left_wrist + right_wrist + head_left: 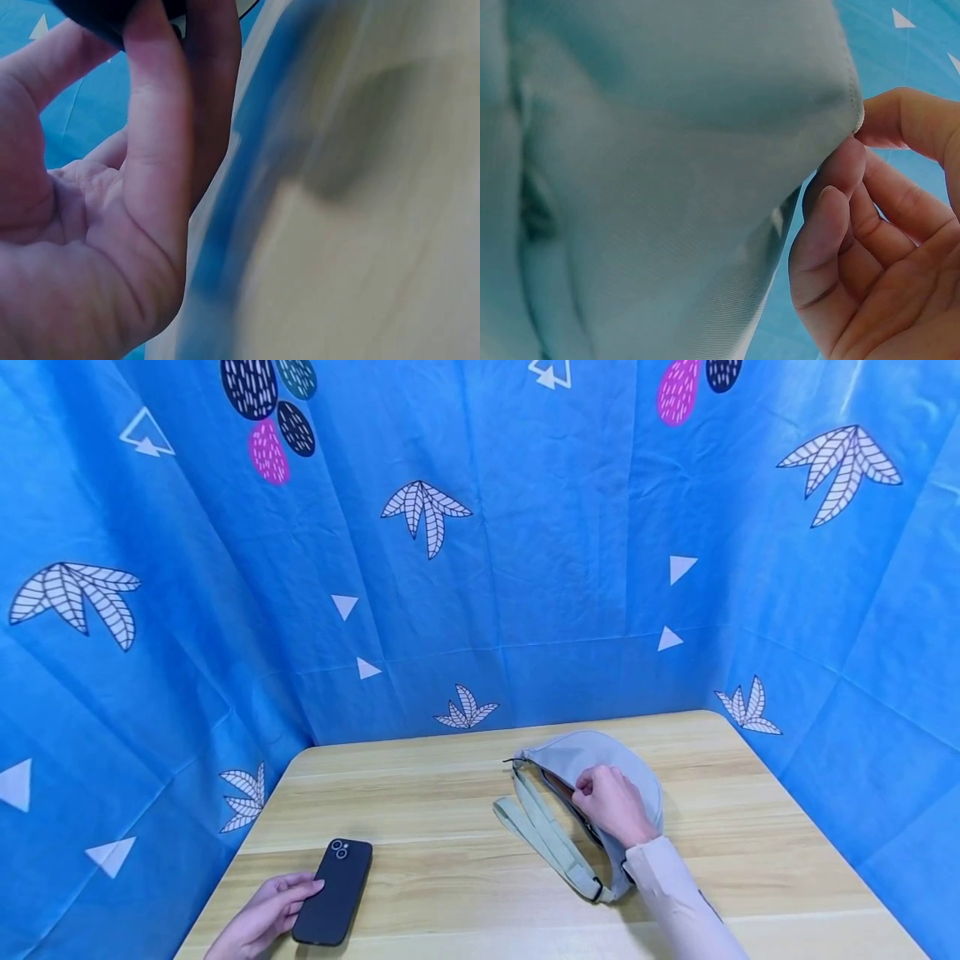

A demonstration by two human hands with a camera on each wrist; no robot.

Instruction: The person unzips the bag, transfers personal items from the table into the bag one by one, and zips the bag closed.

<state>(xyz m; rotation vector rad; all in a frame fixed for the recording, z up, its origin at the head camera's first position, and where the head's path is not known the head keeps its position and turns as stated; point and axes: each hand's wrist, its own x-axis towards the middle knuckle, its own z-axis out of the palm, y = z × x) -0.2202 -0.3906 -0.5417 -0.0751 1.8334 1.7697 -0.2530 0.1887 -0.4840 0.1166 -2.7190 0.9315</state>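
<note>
A black smartphone [333,893], its two camera lenses facing up, is gripped by my left hand [262,914] near the front left of the table. Only a dark edge of the phone [97,16] shows in the left wrist view, at the fingertips. On the right lies a grey waist bag [592,750] with its zipped opening [558,789] gaping. My right hand [615,806] pinches the fabric edge of that opening between thumb and fingers. In the right wrist view the bag's cloth [682,172] fills the left side, its corner held at the fingertips [847,161]. The bag's inside is mostly hidden.
The pale green strap [551,843] of the bag loops out to its left on the wooden table [420,818]. A blue patterned curtain [525,577] encloses the back and both sides, close to the table's edges.
</note>
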